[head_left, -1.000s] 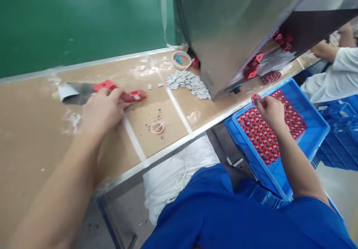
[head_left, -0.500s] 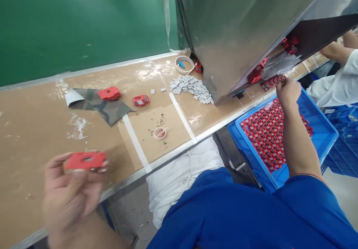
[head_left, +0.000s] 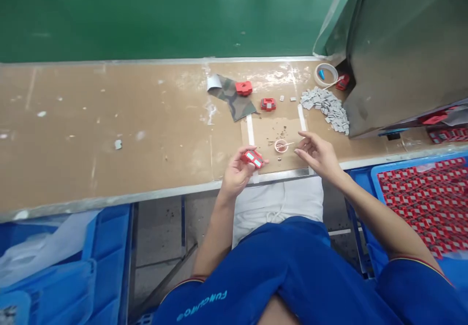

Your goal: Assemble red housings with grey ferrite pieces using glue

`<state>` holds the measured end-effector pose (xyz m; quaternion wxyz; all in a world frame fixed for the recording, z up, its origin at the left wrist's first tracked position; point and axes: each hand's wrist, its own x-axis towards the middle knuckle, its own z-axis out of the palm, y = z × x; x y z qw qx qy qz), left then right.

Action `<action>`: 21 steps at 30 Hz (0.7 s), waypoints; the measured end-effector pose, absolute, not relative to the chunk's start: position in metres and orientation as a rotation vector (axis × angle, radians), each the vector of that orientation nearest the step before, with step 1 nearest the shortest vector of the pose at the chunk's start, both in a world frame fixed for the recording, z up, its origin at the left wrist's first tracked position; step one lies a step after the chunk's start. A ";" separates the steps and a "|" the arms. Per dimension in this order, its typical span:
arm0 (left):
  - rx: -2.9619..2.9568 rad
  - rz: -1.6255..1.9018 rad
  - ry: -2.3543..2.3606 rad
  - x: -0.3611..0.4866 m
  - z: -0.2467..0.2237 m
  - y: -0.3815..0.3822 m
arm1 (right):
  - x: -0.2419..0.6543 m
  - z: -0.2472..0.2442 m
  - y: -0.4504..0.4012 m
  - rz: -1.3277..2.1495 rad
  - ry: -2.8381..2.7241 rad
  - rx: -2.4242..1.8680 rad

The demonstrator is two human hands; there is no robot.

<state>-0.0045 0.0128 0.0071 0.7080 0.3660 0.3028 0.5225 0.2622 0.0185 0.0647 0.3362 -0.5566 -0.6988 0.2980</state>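
Near the table's front edge, my left hand [head_left: 234, 178] is closed around a small red plastic part [head_left: 253, 158] with two pale rectangles on its upturned face. My right hand [head_left: 319, 155] hovers just right of a small round cup [head_left: 281, 146], thumb and fingers apart, and nothing shows in it. A thin white stick [head_left: 288, 144] leans out of the cup, which has reddish contents. Dark specks lie around it. Farther back stand a red and grey part [head_left: 268, 104] and a red block [head_left: 244, 88], the latter on a camouflage-patterned sheet [head_left: 236, 105].
Small grey rectangular pieces [head_left: 325, 106] are heaped at the right, before a tape roll [head_left: 316, 75] with a blue cap inside. A large grey metal housing [head_left: 402, 57] borders them. Rows of red parts [head_left: 424, 196] fill a blue tray [head_left: 378, 188]. Blue crates [head_left: 106, 261] stand lower left.
My right hand has come from the tray on the right to beside the cup. My left hand has brought the red part inward and turned its paler face up. The view has swung left.
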 end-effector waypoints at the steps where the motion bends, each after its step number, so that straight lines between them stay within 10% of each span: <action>1: 0.821 1.162 0.668 -0.007 0.006 0.012 | 0.257 0.058 0.024 0.787 -1.790 -1.442; 21: 1.056 1.212 1.001 -0.011 0.008 0.020 | 0.228 0.040 0.041 0.964 -1.505 -1.454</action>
